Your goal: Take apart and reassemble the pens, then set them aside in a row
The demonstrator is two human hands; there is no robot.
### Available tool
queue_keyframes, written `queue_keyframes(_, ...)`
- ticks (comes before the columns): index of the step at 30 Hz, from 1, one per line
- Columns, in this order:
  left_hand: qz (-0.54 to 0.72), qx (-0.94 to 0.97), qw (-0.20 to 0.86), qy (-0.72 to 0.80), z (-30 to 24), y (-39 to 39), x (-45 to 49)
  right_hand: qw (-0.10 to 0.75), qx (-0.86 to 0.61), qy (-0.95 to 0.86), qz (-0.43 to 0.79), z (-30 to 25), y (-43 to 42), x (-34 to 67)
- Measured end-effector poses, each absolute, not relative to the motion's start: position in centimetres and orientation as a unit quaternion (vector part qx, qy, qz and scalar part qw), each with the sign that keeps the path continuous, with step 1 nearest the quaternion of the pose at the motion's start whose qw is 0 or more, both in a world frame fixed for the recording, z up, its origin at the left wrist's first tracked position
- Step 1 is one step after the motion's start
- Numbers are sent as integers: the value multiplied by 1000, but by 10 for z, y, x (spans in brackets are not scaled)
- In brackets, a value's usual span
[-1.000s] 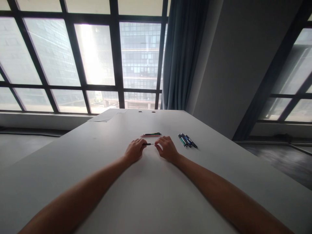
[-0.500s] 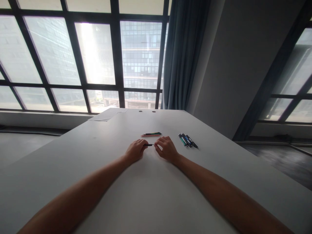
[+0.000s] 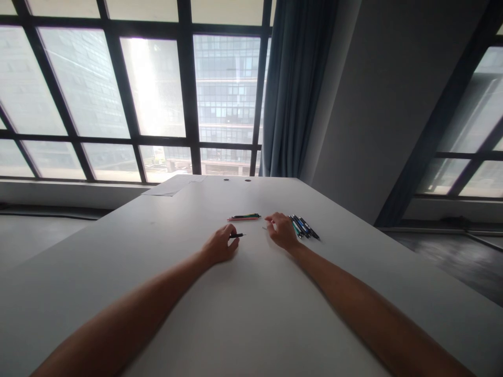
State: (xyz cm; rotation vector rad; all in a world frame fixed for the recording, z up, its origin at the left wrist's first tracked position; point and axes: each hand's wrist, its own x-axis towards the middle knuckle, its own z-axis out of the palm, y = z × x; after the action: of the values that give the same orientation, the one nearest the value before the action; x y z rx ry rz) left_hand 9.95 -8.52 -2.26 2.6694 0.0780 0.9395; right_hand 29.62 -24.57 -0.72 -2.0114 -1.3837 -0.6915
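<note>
My left hand (image 3: 220, 245) is closed around a slim black pen (image 3: 236, 235). The pen's thin pointed end sticks out to the right, just over the white table. My right hand (image 3: 281, 230) rests low over the table to the right, index finger stretched out and apart from the thumb. By its thumb is a small, thin, pale piece (image 3: 264, 228), too small to name; it seems to lie on the table. Several pens (image 3: 303, 227), black, blue and green, lie side by side just right of that hand. Beyond both hands lie a few more pens (image 3: 244, 216), one of them pink.
The white table (image 3: 247, 314) stretches away toward a large window. Paper sheets (image 3: 173, 184) lie at its far left corner, and two dark round holes (image 3: 247, 180) mark the far edge. A blue-grey curtain (image 3: 302, 89) hangs behind.
My right hand has moved away to the right from the pen's tip, toward the row of pens. The left hand keeps the black pen in nearly the same place, its fingers shifted slightly.
</note>
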Motion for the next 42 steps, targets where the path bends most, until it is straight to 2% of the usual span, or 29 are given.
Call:
queue_keyframes(8, 326, 931, 165, -1, -18, -88, 99, 179, -796, -522, -251, -16, -247, 314)
queue_keyframes(19, 322, 925, 196, 50, -29, -82, 104, 153, -802, -546, -187, -15, -239, 306)
queue_keyframes(28, 322, 926, 190, 57, -29, -81, 105, 245, -708, -632, -199, -16, -232, 261)
queue_keyframes(42, 328, 924, 190, 44, -30, -81, 105, 246, -683, -650, -224, -12, -235, 250)
